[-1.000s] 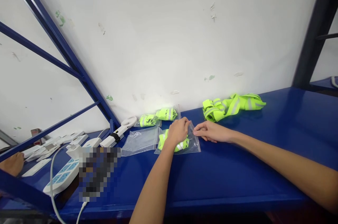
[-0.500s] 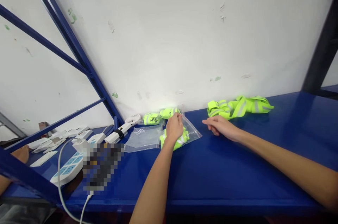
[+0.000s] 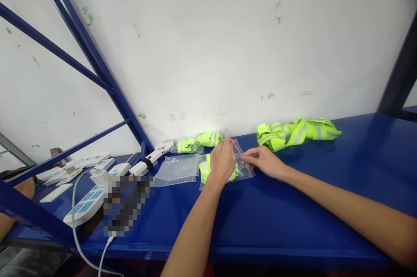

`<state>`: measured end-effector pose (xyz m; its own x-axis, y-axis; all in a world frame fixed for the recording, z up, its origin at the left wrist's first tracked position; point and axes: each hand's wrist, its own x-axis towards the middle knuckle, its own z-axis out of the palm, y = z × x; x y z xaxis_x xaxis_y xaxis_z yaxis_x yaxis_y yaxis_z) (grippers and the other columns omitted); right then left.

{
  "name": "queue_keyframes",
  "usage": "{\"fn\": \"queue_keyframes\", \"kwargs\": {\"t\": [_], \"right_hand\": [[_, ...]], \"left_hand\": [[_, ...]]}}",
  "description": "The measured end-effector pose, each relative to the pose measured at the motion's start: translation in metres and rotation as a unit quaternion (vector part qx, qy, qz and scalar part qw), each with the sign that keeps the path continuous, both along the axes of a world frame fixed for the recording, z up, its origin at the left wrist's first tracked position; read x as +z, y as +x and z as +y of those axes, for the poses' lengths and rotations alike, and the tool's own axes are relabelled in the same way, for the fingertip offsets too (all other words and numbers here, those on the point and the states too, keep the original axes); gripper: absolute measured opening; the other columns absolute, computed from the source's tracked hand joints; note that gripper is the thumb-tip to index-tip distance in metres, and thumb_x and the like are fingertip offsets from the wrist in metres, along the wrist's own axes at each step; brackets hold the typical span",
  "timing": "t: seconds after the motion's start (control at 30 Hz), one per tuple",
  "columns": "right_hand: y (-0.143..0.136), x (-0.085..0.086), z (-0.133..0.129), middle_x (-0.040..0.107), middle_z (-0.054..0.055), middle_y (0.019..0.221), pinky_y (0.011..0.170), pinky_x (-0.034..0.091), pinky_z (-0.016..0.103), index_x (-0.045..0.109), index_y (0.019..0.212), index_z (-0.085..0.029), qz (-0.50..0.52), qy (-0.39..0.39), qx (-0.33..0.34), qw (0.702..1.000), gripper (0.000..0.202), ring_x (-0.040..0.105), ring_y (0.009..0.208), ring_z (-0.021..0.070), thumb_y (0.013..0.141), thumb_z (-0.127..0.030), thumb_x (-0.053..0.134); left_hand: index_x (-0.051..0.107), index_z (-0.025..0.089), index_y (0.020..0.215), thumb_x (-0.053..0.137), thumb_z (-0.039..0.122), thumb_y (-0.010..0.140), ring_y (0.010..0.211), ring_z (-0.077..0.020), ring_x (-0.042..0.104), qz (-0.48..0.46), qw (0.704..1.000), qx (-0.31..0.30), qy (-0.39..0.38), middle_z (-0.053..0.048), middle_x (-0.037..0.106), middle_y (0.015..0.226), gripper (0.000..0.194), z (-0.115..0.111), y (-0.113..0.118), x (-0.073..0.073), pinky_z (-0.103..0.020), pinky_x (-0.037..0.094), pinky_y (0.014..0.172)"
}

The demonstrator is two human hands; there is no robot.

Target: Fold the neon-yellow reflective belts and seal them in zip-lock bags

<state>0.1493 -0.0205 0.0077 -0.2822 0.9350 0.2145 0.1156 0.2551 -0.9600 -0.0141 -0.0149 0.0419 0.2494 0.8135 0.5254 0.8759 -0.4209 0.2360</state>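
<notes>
A clear zip bag (image 3: 245,170) with a folded neon-yellow reflective strap (image 3: 205,168) inside lies on the blue table. My left hand (image 3: 223,157) is closed on the bag's upper edge near its mouth and covers part of the strap. At the right edge of the mouth, my right hand (image 3: 263,161) pinches the plastic between thumb and fingers. Left of it lies a flat, clear bag (image 3: 177,169). Two bagged neon bundles (image 3: 210,139) rest behind, against the wall. Loose neon reflective straps (image 3: 298,133) are heaped to the right of my hands.
On the left are a white handheld fan (image 3: 153,157), a white power strip (image 3: 86,203) with a cable, a blurred-out device (image 3: 128,205) and white boxes (image 3: 97,161). A blue frame post (image 3: 107,72) rises there. Another person's hand (image 3: 28,188) shows at far left.
My right hand has moved left and down to the bag's mouth and now pinches it. My left hand has shifted slightly right along with the bag.
</notes>
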Motion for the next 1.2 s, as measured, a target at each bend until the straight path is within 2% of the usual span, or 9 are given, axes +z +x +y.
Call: {"fn": "queue_keyframes", "kwargs": {"t": [0.3,0.5,0.7,1.2], "right_hand": [[0.0008,-0.0042,-0.0012,0.063,0.001,0.062,0.056,0.046,0.026,0.07,0.076,-0.015,0.026,-0.028,-0.023,0.999,0.033,0.054,0.056,0.0131,0.066,-0.045,0.076],[0.0018,-0.0039,-0.0036,0.061,0.001,0.06,0.056,0.046,0.026,0.069,0.073,-0.015,0.013,-0.034,-0.026,0.999,0.034,0.054,0.056,0.0131,0.067,-0.047,0.075],[0.0013,-0.0012,-0.0062,0.06,0.0,0.059,0.057,0.045,0.026,0.069,0.071,-0.015,0.013,-0.026,-0.019,0.999,0.034,0.052,0.056,0.0127,0.068,-0.048,0.073],[0.0001,-0.0025,-0.0063,0.058,-0.001,0.058,0.056,0.042,0.026,0.068,0.071,-0.016,0.026,-0.029,-0.021,0.999,0.028,0.051,0.055,0.012,0.07,-0.043,0.072]], "left_hand": [[0.051,0.021,0.099,0.023,0.029,0.1,0.081,-0.021,0.063,0.012,1.0,-0.007,0.012,-0.006,0.067,0.09,0.029,-0.0029,0.0037,-0.0027,-0.029,0.039,0.066],[0.049,0.024,0.096,0.023,0.031,0.101,0.079,-0.0188,0.063,0.031,0.999,-0.017,0.028,-0.002,0.066,0.089,0.027,-0.0026,0.0044,-0.0043,-0.028,0.036,0.063],[0.049,0.024,0.099,0.023,0.031,0.101,0.08,-0.019,0.062,0.01,0.999,-0.028,0.023,-0.002,0.066,0.089,0.027,0.0007,0.0037,-0.0085,-0.028,0.037,0.064],[0.05,0.023,0.098,0.024,0.031,0.101,0.078,-0.0191,0.062,0.002,0.999,-0.033,0.024,-0.003,0.066,0.088,0.027,0.0016,0.0035,-0.0082,-0.028,0.037,0.062]]}}
